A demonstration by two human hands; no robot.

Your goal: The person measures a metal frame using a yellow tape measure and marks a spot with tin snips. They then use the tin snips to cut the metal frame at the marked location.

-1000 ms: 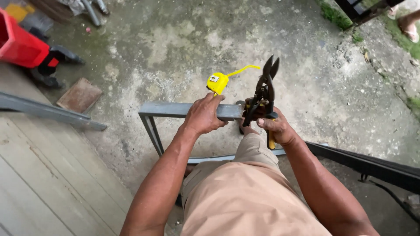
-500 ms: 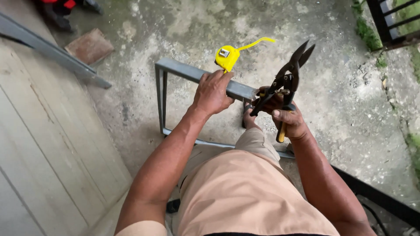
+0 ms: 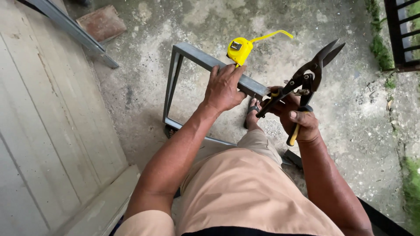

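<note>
Fingers of right hand (image 3: 297, 120) clasp steel snips (image 3: 306, 81); left hand (image 3: 223, 87) grips grey channel (image 3: 192, 52).

A matt grey metal frame (image 3: 205, 61) is gripped by the left hand (image 3: 224, 87). Just beyond its fingers (image 3: 227, 72), glossy yellow plastic is seen on a tape measure (image 3: 239, 49). Dark, dull metal snips (image 3: 306, 81) with yellow-dipped handles are held in the right hand (image 3: 299, 118). Rough, stained concrete floor (image 3: 144, 87) is seen below.

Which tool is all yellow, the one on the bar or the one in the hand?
The tape measure on the grey metal frame; the snips are mostly dark.
</note>
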